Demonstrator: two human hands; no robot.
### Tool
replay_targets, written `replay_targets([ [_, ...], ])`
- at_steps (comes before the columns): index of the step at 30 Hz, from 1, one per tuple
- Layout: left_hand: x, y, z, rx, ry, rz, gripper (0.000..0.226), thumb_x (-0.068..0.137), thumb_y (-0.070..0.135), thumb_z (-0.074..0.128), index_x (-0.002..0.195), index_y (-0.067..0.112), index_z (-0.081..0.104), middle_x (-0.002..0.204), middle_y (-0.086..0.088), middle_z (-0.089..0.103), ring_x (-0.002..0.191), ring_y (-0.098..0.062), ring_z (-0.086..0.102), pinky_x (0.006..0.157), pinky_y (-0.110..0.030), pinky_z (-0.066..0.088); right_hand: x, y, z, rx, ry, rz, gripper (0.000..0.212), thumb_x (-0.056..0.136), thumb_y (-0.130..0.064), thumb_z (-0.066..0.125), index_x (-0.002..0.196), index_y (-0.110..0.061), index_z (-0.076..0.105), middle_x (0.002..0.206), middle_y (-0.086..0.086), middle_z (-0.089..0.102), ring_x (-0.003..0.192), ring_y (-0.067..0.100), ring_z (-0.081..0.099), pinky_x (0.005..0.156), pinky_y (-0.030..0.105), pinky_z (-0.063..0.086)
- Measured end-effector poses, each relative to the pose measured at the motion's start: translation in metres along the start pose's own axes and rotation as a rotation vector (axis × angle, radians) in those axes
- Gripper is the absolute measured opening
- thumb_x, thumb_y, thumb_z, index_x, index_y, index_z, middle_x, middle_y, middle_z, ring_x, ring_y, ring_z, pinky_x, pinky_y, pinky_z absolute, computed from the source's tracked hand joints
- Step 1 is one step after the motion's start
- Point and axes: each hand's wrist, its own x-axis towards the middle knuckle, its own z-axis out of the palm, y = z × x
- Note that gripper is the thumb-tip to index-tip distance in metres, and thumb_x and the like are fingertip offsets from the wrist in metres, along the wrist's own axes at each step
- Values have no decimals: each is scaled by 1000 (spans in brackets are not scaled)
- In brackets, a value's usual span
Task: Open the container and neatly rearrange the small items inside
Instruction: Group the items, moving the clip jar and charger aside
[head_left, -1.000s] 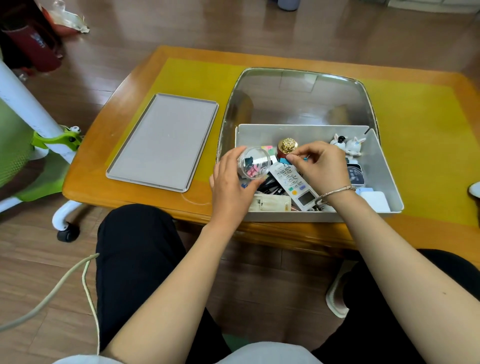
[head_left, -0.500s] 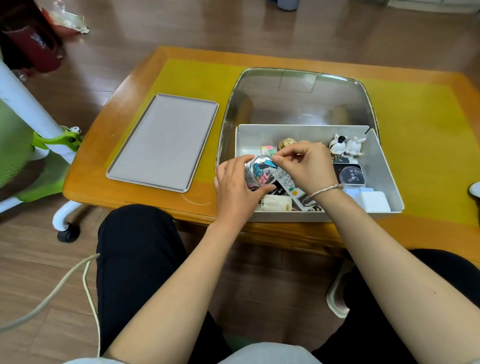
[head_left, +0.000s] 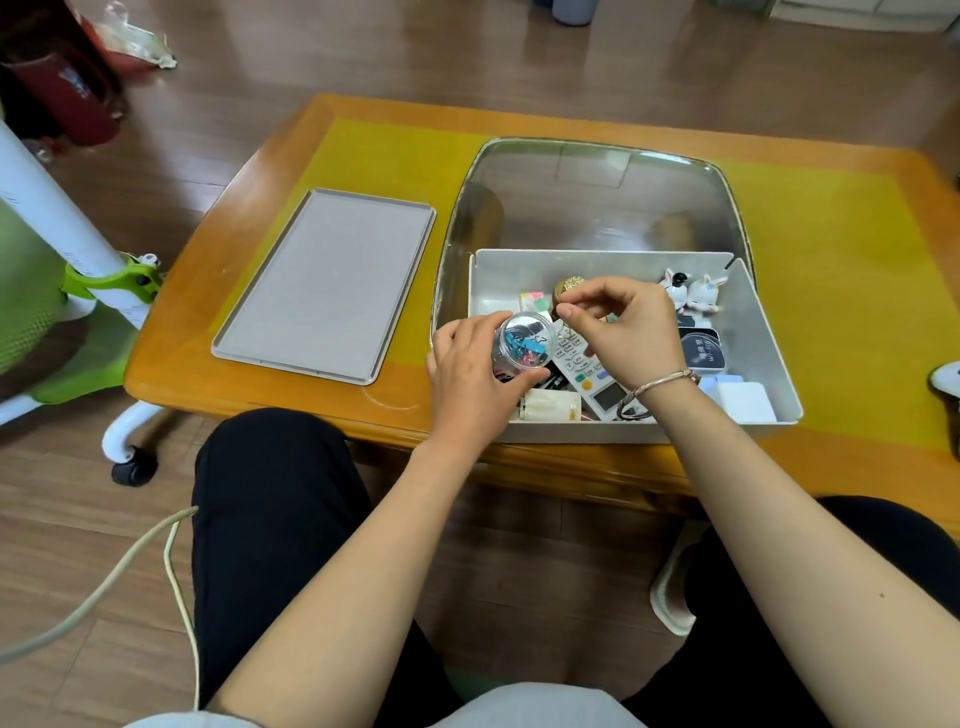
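Note:
The open grey container (head_left: 763, 332) stands at the table's near edge, and its flat grey lid (head_left: 322, 286) lies to the left. My left hand (head_left: 467, 379) grips a small clear jar (head_left: 522, 345) of coloured clips, tilted over the container's left end. My right hand (head_left: 623, 327) hovers just right of the jar with thumb and forefinger pinched together; I see nothing between them. Below lie a white remote (head_left: 582, 369), a gold-topped item (head_left: 569, 285), two bunny figurines (head_left: 691, 296), a round dark tin (head_left: 701, 353) and white blocks (head_left: 743, 400).
A shiny metal tray (head_left: 592, 197) lies under and behind the container on the yellow mat (head_left: 841, 249). A green and white chair (head_left: 78, 291) stands at the left. A cable (head_left: 130, 566) runs across the floor near my left knee.
My right hand went from the container's contents to the jar's mouth, then drew back a little to the right. My left hand tilted the jar and brought it slightly nearer.

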Motion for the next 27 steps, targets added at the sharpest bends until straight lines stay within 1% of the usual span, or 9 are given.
replay_targets([
  [2, 0, 1, -1, -21, 7, 1, 66, 71, 46, 77, 128, 25, 52, 126, 6, 54, 122, -14, 33, 98, -33, 31, -1, -1, 3, 64, -44, 18, 10, 80, -6, 71, 84, -15, 70, 69, 7, 66, 63, 17, 62, 63, 35, 57],
  [6, -1, 1, -1, -30, 8, -4, 66, 72, 44, 78, 129, 24, 52, 126, 5, 55, 121, -15, 35, 100, -37, 36, -1, 1, 10, 139, -98, 60, 7, 82, -1, 68, 89, -4, 68, 76, 14, 67, 61, 11, 68, 57, 23, 57],
  [10, -1, 2, -1, -34, 11, 3, 66, 71, 44, 79, 129, 24, 53, 125, 5, 55, 121, -16, 36, 99, -36, 37, 2, 5, 14, 55, -63, 45, 10, 80, -2, 71, 84, -11, 69, 72, 1, 65, 57, -2, 61, 56, 13, 51],
  [15, -1, 0, 0, -39, 12, 5, 66, 71, 44, 78, 128, 23, 54, 124, 5, 56, 120, -15, 35, 97, -35, 36, 2, 6, 20, 61, -79, 106, 11, 79, -2, 72, 79, -13, 68, 75, 5, 66, 56, 3, 66, 50, 18, 54],
  [18, -1, 0, 0, -39, 4, -1, 64, 73, 46, 77, 128, 24, 53, 124, 5, 56, 121, -15, 34, 97, -36, 36, 1, 7, 20, -74, -21, 4, 5, 79, -7, 73, 83, -10, 74, 66, -8, 60, 51, 0, 54, 53, 10, 43],
  [20, 0, 0, 0, -35, -4, 0, 65, 73, 48, 75, 129, 24, 52, 125, 5, 55, 121, -15, 34, 99, -36, 36, 0, 7, 16, -76, 12, -50, 6, 79, -7, 72, 84, -8, 74, 63, -18, 54, 53, -6, 51, 55, 4, 37],
  [22, 1, 0, 0, -22, -20, 9, 66, 74, 49, 73, 131, 23, 51, 126, 5, 55, 122, -14, 33, 100, -36, 36, 0, 9, 12, -69, 41, -59, 6, 80, -7, 71, 85, -9, 74, 67, -16, 57, 56, -12, 50, 56, 3, 36],
  [24, 2, 0, -2, -37, -41, 4, 66, 76, 49, 72, 132, 24, 49, 128, 5, 53, 123, -13, 33, 101, -36, 36, 3, 14, 7, -65, 58, -19, 6, 82, -9, 69, 86, -12, 73, 73, -8, 62, 54, -10, 48, 55, 3, 36],
  [27, 8, 0, -10, -244, -55, -146, 62, 80, 51, 67, 133, 27, 44, 131, 2, 49, 122, -14, 38, 100, -40, 42, 7, 25, 1, -64, 83, 41, 8, 83, -10, 68, 85, -17, 71, 71, -8, 62, 49, -5, 46, 54, 2, 36],
])
